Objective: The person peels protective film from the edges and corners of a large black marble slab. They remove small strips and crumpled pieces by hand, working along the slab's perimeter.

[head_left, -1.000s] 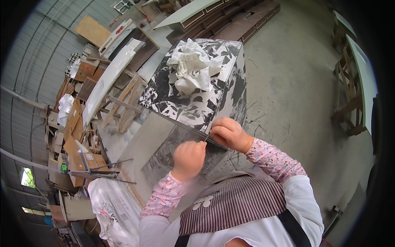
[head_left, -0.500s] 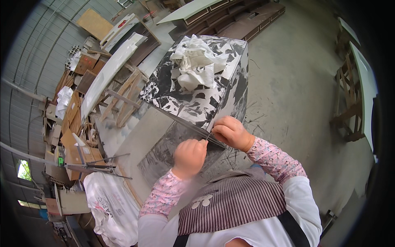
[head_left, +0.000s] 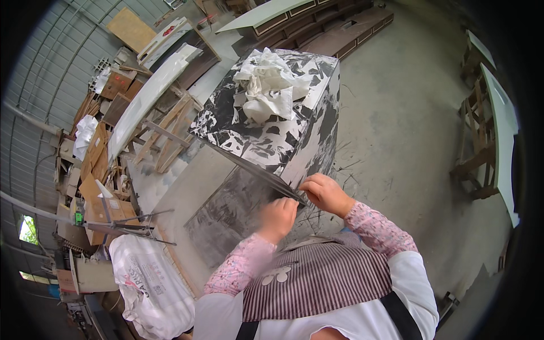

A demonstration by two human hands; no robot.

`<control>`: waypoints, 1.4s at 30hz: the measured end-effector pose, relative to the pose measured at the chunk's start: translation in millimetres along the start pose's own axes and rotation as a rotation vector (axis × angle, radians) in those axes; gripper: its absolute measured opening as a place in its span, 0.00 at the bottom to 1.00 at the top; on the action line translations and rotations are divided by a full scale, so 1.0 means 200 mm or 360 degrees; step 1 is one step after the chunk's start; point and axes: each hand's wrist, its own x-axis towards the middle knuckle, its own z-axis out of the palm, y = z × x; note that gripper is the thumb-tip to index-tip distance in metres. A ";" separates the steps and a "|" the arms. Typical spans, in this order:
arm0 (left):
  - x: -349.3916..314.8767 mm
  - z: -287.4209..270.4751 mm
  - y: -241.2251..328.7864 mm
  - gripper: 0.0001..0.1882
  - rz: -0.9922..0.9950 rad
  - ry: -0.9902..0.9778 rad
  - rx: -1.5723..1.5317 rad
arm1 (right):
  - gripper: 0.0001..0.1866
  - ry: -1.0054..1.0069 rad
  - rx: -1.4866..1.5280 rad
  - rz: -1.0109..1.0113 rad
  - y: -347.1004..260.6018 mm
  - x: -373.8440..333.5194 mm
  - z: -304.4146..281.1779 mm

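Marbled box (head_left: 272,141) stands close before me, likely so my left hand (head_left: 279,218) and right hand (head_left: 327,194) reach its near corner, fingers curled; whether my grip pinches anything, I cannot tell. Crumpled paper (head_left: 266,90) sits on top.

Large lettering (head_left: 141,285) on a white sack (head_left: 169,309), smaller illegible print (head_left: 155,273) beside it, red marks (head_left: 120,81) on a cardboard box (head_left: 114,89)

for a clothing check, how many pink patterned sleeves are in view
2: the left sleeve, below the left hand, and the right sleeve, below the right hand, both hands near a corner of the marbled box. No others show.
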 end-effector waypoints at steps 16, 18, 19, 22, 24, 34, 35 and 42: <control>-0.16 -0.28 0.07 0.02 -0.0193 0.0084 -0.0526 | 0.09 -0.0426 -0.0228 0.0285 -0.17 -0.26 -0.09; -0.17 -0.31 0.04 0.02 -0.0357 0.0113 -0.0576 | 0.13 -0.0328 -0.0202 0.0383 -0.14 -0.30 -0.11; -0.17 -0.32 0.03 0.01 -0.0406 0.0119 -0.0603 | 0.13 -0.0261 -0.0222 0.0442 -0.14 -0.32 -0.11; -0.17 -0.31 0.01 0.00 -0.0485 0.0171 -0.0686 | 0.17 -0.0240 -0.0198 0.0722 -0.16 -0.32 -0.15; -0.17 -0.29 0.02 0.01 -0.0532 0.0181 -0.0804 | 0.17 -0.0562 -0.0266 0.1083 -0.21 -0.24 -0.23; -0.17 -0.15 0.12 0.04 -0.0829 0.0340 -0.1249 | 0.09 -0.0553 -0.0213 0.1143 -0.27 -0.17 -0.28; -0.18 -0.14 0.12 0.04 -0.0859 0.0378 -0.1212 | 0.09 -0.0427 -0.0130 0.0973 -0.23 -0.18 -0.26; -0.19 -0.07 0.18 0.05 -0.0867 0.0502 -0.1093 | 0.06 -0.0636 -0.0050 0.1106 -0.07 -0.14 -0.21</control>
